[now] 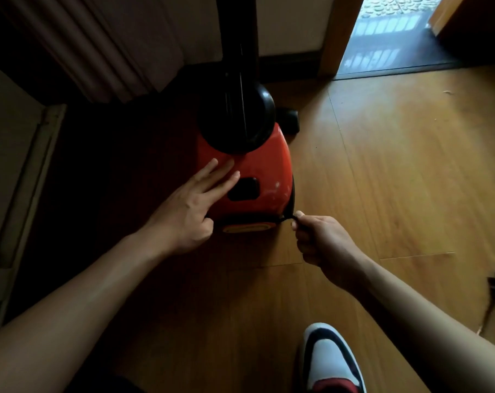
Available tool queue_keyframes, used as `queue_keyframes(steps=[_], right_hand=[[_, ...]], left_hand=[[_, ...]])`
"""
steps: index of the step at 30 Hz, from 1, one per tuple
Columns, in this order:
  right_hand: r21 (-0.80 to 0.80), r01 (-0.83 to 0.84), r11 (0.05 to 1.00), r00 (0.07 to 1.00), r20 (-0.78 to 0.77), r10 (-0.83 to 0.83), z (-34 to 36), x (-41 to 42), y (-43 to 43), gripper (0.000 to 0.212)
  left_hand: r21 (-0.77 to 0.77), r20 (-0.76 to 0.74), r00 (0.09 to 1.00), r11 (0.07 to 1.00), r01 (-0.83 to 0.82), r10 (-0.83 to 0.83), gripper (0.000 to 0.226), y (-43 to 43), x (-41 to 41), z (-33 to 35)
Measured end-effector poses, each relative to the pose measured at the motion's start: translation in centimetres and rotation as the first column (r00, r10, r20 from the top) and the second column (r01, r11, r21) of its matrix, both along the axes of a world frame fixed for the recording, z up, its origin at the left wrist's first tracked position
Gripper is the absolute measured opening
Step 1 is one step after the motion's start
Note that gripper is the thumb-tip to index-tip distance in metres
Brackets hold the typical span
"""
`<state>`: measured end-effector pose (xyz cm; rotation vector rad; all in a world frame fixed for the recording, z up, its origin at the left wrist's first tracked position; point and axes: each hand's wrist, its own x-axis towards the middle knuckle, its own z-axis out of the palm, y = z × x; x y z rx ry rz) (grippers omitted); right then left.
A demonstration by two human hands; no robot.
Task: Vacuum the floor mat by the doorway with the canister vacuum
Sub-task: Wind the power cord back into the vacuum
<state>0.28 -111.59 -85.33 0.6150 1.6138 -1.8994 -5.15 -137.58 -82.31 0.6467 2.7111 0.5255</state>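
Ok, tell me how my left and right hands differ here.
The left hand lies with fingers straight on the red vacuum; the right hand is curled, pinching the black cord. The left hand touches the vacuum's top; the right hand is off its near right corner. Both are bare and at the vacuum's near end.

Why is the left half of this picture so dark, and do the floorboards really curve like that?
Head view: daylight comes through the doorway at upper right, so the wooden floor glows while the corner left of the red vacuum lies in deep shadow; the wide lens bends the straight board seams.
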Motion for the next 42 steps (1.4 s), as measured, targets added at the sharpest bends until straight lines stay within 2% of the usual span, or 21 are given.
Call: queue_keyframes(steps=[3, 5, 8, 12, 15, 18, 27, 32, 36, 42], right_hand=[[0.007, 0.002, 1.000, 0.991, -0.135, -0.001, 1.6, 0.4, -0.9, 0.037], [0.099, 0.010, 0.995, 0.953, -0.302, 0.021, 2.1, 0.6, -1.9, 0.036], [0.275, -0.039, 0.961, 0.847, -0.501, 0.178, 2.8, 0.6, -3.9, 0.032], [0.358, -0.166, 0.919, 0.753, -0.556, 0.353, 2.7, 1.1, -6.7, 0.032], [0.368, -0.239, 0.899, 0.735, -0.536, 0.415, 1.2, 1.6, -8.2, 0.029], [0.362, -0.282, 0.888, 0.761, -0.480, 0.437, -0.6, 1.7, -9.8, 0.027], [0.303, -0.143, 0.942, 0.913, -0.327, 0.243, -4.3, 0.8, -14.6, 0.034], [0.269, -0.103, 0.958, 0.959, -0.228, 0.167, -6.5, 0.8, -15.3, 0.020], [0.272, -0.146, 0.951, 0.958, -0.203, 0.205, -7.8, 0.5, -14.7, 0.034], [0.181, -0.173, 0.968, 0.973, -0.124, 0.197, -7.7, -0.1, -14.8, 0.049]], left_hand=[[-0.018, 0.001, 1.000, 1.000, -0.008, 0.008, 0.098, 0.3, 0.3, 0.2], [-0.014, -0.003, 1.000, 1.000, -0.012, 0.012, 0.097, 0.5, 0.4, 0.4], [-0.013, -0.003, 1.000, 1.000, -0.019, 0.019, 0.097, 0.8, 0.6, 0.5], [-0.007, 0.008, 1.000, 1.000, -0.021, 0.021, 0.096, 0.8, 0.6, 0.6], [0.015, 0.010, 1.000, 1.000, -0.008, 0.008, 0.093, 0.7, 0.6, 0.7], [0.020, 0.031, 0.999, 1.000, -0.019, 0.019, 0.093, 0.8, 0.6, 0.8], [0.040, 0.048, 0.998, 0.999, -0.033, 0.031, 0.094, 0.5, 0.5, 0.6], [0.053, 0.061, 0.998, 0.998, -0.022, 0.019, 0.096, 0.4, 0.3, 0.5], [0.073, 0.070, 0.997, 0.997, -0.023, 0.018, 0.097, 0.1, 0.2, 0.5], [0.073, 0.055, 0.998, 0.997, -0.023, 0.019, 0.097, 0.2, 0.0, 0.1]])
